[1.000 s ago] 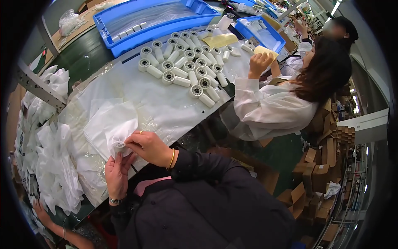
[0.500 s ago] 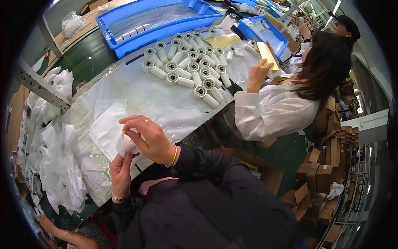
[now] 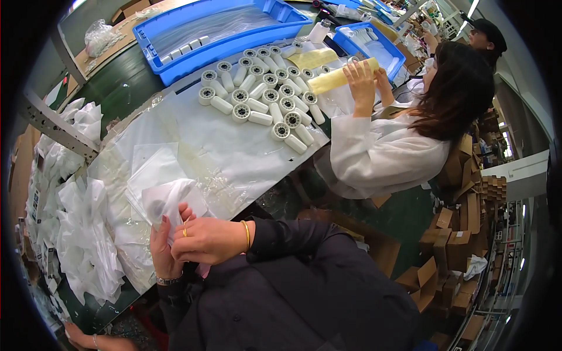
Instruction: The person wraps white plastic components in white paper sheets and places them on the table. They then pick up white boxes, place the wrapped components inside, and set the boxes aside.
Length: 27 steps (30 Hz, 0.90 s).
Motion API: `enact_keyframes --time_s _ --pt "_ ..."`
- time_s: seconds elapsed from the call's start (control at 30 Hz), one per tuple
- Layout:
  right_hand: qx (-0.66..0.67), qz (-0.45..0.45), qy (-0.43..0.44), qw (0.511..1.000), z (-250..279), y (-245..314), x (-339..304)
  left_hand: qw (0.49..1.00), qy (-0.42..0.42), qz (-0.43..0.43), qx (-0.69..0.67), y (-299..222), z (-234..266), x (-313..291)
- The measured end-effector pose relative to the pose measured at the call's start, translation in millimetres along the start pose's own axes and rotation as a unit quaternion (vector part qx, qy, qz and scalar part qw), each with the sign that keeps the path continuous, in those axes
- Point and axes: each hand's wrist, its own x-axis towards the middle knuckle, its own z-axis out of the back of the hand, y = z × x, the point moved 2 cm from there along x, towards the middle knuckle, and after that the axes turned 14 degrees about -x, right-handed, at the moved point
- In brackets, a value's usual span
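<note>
Both hands work at the near edge of the table (image 3: 193, 137), close to the person's chest. Left hand (image 3: 163, 251) is under and behind a white roller wrapped in a clear plastic bag (image 3: 170, 202), fingers curled up around it, thumb side hidden. Right hand (image 3: 209, 238) lies across in front, fingers closed loosely over the lower end of the bag, ring on one finger, gold bangle at the wrist. Both hands grip the bagged roller, held just above the table edge, tilted. How tight the grip is, cannot tell.

Flat clear bags (image 3: 153, 167) lie on the table just behind the held one. Pile of crumpled filled white bags (image 3: 82, 234) sits to the left, running along the table's left edge. Further back, a cluster of white rollers (image 3: 263, 99) lies in rows on plastic sheeting, some standing on end. Behind them a long blue tray (image 3: 222, 26) with a few rollers at its left end. A second smaller blue tray (image 3: 369, 44) is to the right of that.

A co-worker in a white coat (image 3: 386, 152) sits at the right side of the table, both hands raised on a yellow sheet (image 3: 339, 76). Cardboard boxes (image 3: 462, 245) are stacked on the floor at right.
</note>
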Motion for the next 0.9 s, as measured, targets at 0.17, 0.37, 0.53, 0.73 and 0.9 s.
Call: enact_keyframes --time_s 0.17,0.37,0.53,0.73,0.9 --pt "-0.034 -0.004 0.024 0.999 -3.4 -10.1 -9.0 0.986 -0.006 -0.163 0.026 -12.9 42.9 5.9" --pt "-0.091 -0.167 -0.121 0.974 13.6 -44.2 -32.8 0.981 -0.017 -0.192 0.003 -55.8 82.2 -8.6" --pt "-0.128 -0.272 -0.249 0.921 21.8 -81.5 -57.9 0.943 -0.181 -0.267 0.086 -77.7 56.9 -40.9" --pt "-0.087 -0.342 -0.270 0.896 27.5 -97.4 -88.4 0.816 -0.165 -0.357 0.424 -93.2 63.7 -42.3" --pt "-0.090 -0.322 -0.265 0.904 19.2 -102.3 -96.8 0.658 -0.198 -0.386 0.616 -113.9 56.3 -47.1"
